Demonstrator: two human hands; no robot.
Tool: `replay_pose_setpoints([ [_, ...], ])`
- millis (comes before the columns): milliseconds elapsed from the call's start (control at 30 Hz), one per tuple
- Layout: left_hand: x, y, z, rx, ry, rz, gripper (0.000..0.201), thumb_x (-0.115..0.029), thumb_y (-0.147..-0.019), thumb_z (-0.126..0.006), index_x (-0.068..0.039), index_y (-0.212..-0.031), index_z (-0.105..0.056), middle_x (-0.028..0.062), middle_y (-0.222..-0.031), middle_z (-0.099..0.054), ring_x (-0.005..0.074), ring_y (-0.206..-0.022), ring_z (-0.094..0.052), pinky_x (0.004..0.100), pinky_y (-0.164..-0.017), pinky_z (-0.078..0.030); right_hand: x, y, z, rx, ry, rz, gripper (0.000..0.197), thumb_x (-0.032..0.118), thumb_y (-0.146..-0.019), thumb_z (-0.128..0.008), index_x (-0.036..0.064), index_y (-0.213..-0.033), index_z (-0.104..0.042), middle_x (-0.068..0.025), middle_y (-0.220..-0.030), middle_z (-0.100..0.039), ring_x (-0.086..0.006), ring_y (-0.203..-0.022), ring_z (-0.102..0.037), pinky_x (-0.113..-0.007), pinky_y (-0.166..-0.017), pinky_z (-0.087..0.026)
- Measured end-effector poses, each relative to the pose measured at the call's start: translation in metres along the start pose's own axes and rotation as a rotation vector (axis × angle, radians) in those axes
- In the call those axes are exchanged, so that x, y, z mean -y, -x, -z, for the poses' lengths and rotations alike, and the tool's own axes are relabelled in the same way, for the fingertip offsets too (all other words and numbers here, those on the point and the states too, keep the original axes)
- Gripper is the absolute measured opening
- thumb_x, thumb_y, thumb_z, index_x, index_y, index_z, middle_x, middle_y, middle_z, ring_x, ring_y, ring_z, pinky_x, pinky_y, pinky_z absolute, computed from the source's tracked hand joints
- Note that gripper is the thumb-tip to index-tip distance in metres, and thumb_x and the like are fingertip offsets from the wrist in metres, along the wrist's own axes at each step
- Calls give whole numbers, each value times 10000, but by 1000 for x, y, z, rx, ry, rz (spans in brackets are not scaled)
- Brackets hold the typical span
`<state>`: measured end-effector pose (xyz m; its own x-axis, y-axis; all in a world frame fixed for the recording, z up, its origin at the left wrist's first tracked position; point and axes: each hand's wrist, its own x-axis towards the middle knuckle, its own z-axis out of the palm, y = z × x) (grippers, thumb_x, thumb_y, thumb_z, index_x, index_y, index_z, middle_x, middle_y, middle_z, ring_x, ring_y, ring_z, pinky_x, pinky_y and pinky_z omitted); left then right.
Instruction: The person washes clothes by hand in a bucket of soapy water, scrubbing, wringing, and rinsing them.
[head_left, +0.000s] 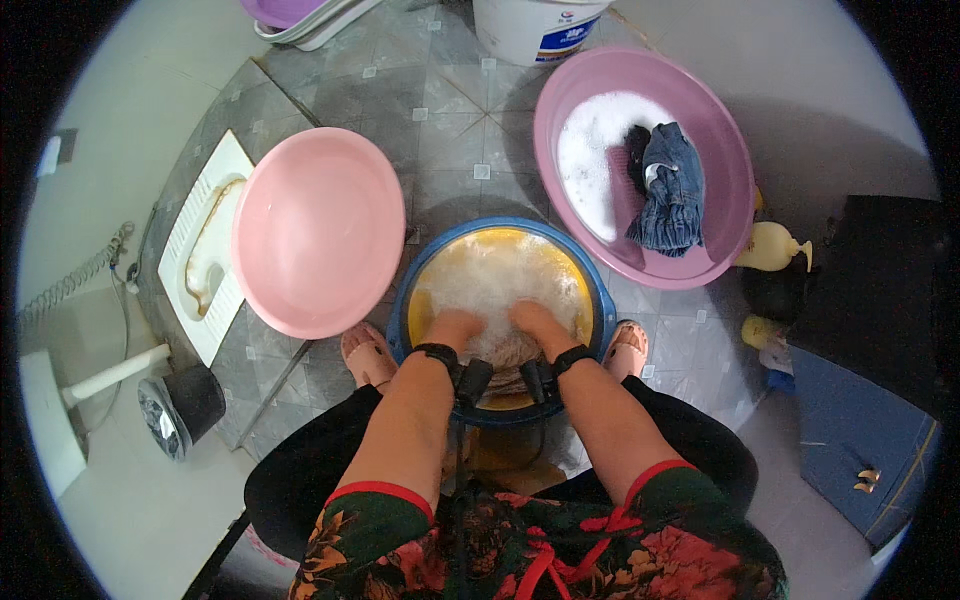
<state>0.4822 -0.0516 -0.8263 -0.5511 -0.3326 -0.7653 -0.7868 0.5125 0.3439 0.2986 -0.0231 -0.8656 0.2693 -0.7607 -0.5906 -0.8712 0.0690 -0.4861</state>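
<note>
Between my feet stands a round basin (401,318) with a blue rim and a yellow inside, holding cloudy, foamy water. My left hand (459,325) reaches into the suds on the left side, its fingers hidden under the foam. Close beside it, my right hand (531,318) is also dipped in the water, fingers out of sight. A wet pinkish-brown cloth (508,360) shows between my wrists at the near side of the basin. Whether either hand grips it cannot be seen. Both wrists wear dark straps.
Left of the basin, a pink basin (318,230) partly covers a squat toilet (190,255). A purple tub (728,170) at right holds suds, a denim garment (672,190) and a dark cloth. A white bucket (515,30), pump bottle (768,247), blue cabinet (865,430) and black bin (193,398) stand around.
</note>
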Motion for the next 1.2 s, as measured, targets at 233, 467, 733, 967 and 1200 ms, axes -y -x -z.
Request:
replay_pose_setpoints([
  [233,7,41,31,-537,1013,26,416,-290,-863,-545,-7,-1165,-585,178,-1152,-612,287,-1052,-574,393,-891,-437,-12,27,86,-67,-444,-5,514,354,-925,-448,11,-1306,-480,-171,-1399,-415,-278,-1334,-327,-331,-1080,-279],
  [467,-31,121,30,-1087,1687,129,294,-221,-910,-490,-12,-1104,-564,98,-1031,-600,189,-940,-573,318,-756,-484,55,107,186,-248,-592,132,252,212,-867,-465,32,-997,-584,-185,-810,-614,-311,-711,-589,-420,-677,-452],
  [733,-123,254,133,-1598,1519,-331,244,-205,-927,-441,-25,-1064,-532,72,-985,-555,165,-879,-550,302,-757,-460,151,241,280,-647,-641,607,171,169,-830,-456,9,-839,-517,-216,-748,-555,-392,-711,-546,-410,-650,-432],
  [967,-132,293,151,-1846,1052,-217,222,-173,-908,-443,-21,-1015,-566,56,-907,-547,126,-802,-525,266,-704,-426,182,278,288,-905,-711,601,131,143,-820,-465,18,-830,-503,-224,-709,-566,-426,-698,-572,-439,-603,-430],
  [1200,-86,192,103,-1588,704,102,216,-96,-838,-512,-37,-1021,-612,122,-1008,-603,263,-944,-574,343,-847,-438,163,185,242,-848,-122,226,193,231,-839,-539,49,-898,-510,-216,-684,-608,-419,-694,-600,-499,-635,-456],
])
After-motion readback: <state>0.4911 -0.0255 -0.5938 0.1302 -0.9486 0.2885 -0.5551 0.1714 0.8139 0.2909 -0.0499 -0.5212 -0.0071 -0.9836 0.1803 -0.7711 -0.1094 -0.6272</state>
